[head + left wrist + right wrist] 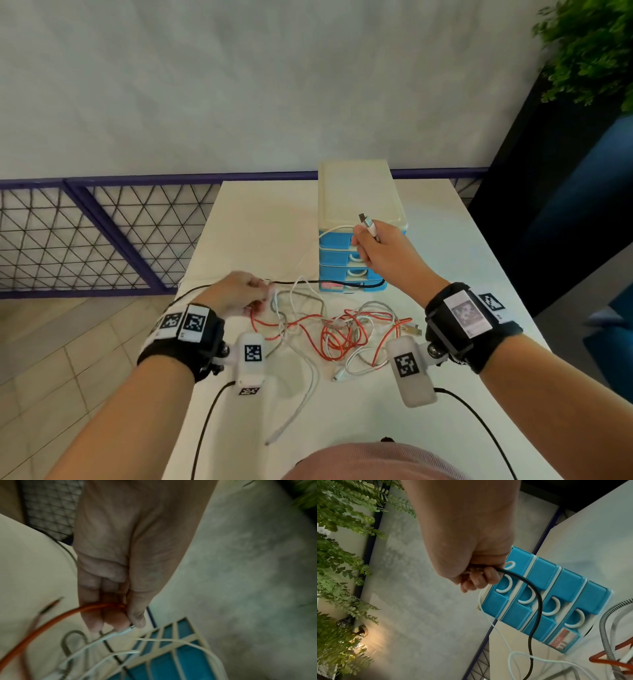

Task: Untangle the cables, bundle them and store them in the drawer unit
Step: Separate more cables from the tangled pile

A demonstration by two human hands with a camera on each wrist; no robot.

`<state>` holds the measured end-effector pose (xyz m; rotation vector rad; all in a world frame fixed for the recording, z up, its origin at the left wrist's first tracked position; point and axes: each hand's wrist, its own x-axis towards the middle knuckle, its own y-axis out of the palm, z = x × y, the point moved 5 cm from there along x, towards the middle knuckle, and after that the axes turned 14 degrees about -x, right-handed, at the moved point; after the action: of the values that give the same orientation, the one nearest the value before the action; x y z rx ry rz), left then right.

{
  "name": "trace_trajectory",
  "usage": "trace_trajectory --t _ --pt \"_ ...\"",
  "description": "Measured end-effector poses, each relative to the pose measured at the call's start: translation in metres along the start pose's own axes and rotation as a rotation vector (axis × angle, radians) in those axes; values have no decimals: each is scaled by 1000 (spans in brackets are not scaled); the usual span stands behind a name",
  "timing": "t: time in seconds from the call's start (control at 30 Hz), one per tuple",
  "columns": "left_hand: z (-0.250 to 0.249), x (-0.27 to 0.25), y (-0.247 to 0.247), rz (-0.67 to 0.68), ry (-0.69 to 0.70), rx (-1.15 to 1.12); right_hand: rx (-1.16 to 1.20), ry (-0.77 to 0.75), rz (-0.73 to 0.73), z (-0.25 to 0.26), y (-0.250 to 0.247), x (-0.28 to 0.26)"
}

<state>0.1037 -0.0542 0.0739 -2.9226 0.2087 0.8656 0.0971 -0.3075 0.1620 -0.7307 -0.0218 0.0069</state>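
Right hand (380,250) fisted on black cable (534,608) and a white one, raised before drawer unit (356,205). Left hand (236,291) pinches orange cable (56,618); tangle (342,329) lies on tabletop (260,219) between, nearer left.

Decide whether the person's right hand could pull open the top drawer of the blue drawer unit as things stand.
Probably not yet. The right hand hangs right before the top drawer with nothing between them, but its fingers are curled round the black cable and a white cable.
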Motion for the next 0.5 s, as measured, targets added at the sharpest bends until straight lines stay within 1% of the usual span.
trace_trajectory --t 0.1,0.17,0.27,0.33,0.4,0.5 --pt "-36 -14 14 37 145 -25 -63 -40 71 2 9 0" --pt "-43 -16 25 78 211 65 -82 -61 129 2 14 -2" --pt "-38 -11 39 152 334 340 -128 -92 209 -1 19 -8" --pt "-24 -4 43 204 392 603 -142 -103 229 -4 20 -11" --pt "-3 2 48 270 419 869 -128 -100 233 -8 19 -14" --pt "24 -1 55 317 396 1107 -147 -87 230 -12 17 -16"
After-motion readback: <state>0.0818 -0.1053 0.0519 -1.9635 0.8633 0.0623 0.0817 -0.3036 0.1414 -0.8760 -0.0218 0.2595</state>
